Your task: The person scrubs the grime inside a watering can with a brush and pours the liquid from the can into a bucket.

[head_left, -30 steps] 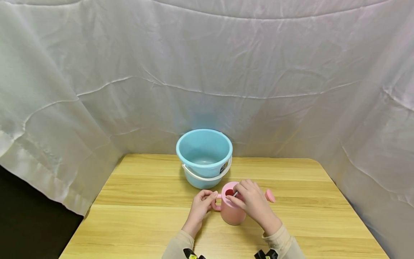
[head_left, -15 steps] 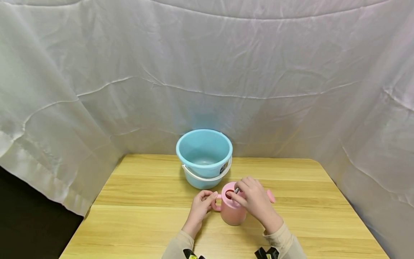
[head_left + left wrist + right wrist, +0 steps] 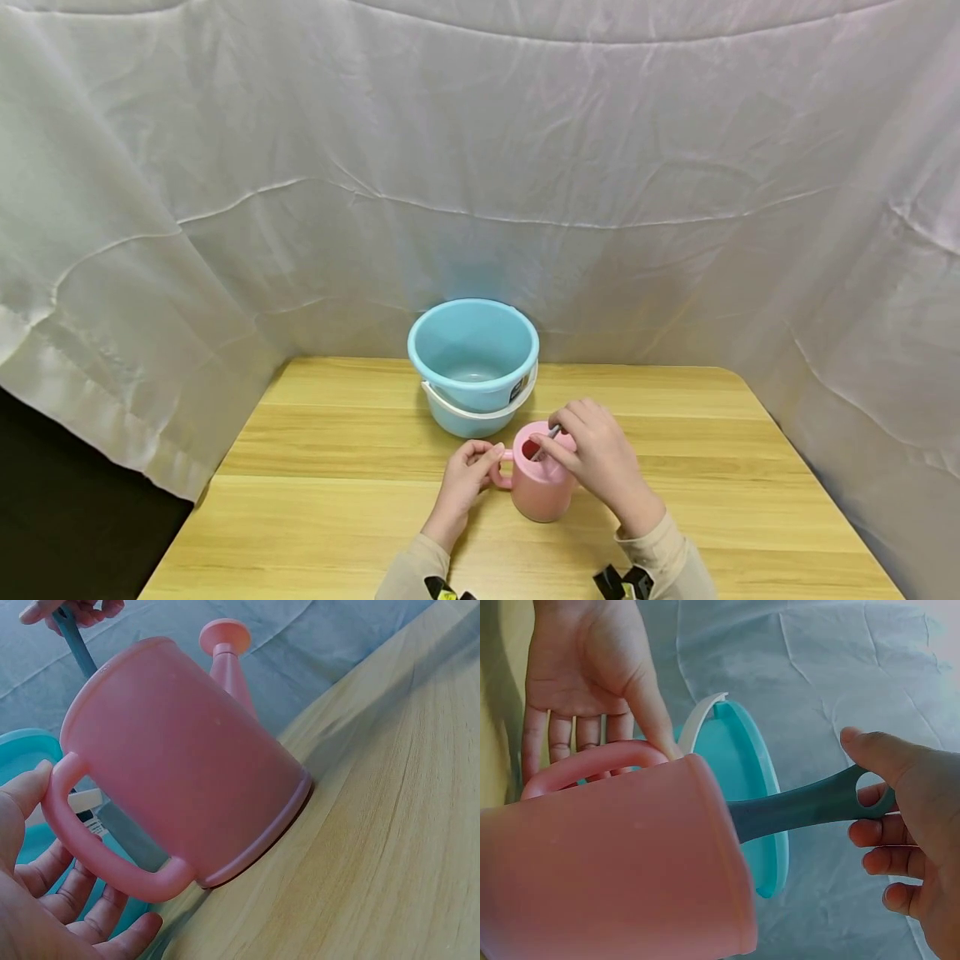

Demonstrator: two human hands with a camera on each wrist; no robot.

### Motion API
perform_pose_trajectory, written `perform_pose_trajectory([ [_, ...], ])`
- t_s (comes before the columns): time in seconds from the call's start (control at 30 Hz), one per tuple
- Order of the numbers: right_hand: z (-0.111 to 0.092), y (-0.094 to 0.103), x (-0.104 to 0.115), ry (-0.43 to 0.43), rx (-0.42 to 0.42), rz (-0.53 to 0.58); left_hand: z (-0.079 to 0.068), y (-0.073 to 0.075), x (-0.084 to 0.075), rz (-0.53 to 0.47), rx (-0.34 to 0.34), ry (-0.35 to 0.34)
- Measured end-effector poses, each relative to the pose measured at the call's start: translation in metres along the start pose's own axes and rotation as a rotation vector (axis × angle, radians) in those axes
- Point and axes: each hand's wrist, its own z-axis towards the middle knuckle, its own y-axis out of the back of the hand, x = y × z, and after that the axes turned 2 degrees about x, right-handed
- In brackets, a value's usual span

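Observation:
A pink watering can (image 3: 540, 497) stands upright on the table. My left hand (image 3: 461, 485) holds its handle (image 3: 94, 844), thumb on the upper bend and fingers behind the loop. My right hand (image 3: 597, 458) is over the can's top, pinching the end of a grey-green utensil handle (image 3: 799, 806) with a hole near its tip. This handle slants up out of the can's opening; the utensil's lower end is hidden inside the can. In the left wrist view the spout's round sprinkler head (image 3: 225, 636) shows, while the right hand covers it in the head view.
Just behind the can stands a light blue bucket (image 3: 474, 398) with a white carrying handle (image 3: 480, 414) hanging on its front. The wooden table (image 3: 322, 517) reaches back to a pale grey curtain (image 3: 637, 150), which surrounds it on three sides.
My right hand has shifted a little up and to the right, and more of the utensil's handle shows above the opening. The left hand stays on the watering can.

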Motion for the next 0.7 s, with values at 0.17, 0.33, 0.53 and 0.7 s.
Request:
perform_pose_trajectory([
  [0.17,-0.001,0.000,0.000,-0.011,0.013,0.003,0.000,0.000,0.000,-0.003,0.004,-0.001],
  [0.33,-0.005,-0.007,-0.001,0.027,-0.001,-0.007,-0.001,-0.001,-0.001,-0.007,0.006,-0.002],
  [0.53,-0.010,-0.016,-0.001,0.029,0.002,0.012,-0.001,0.000,-0.001,0.001,0.006,-0.004],
  [0.7,-0.016,-0.021,-0.001,-0.006,0.037,0.012,-0.001,-0.001,-0.001,0.014,0.003,-0.003],
])
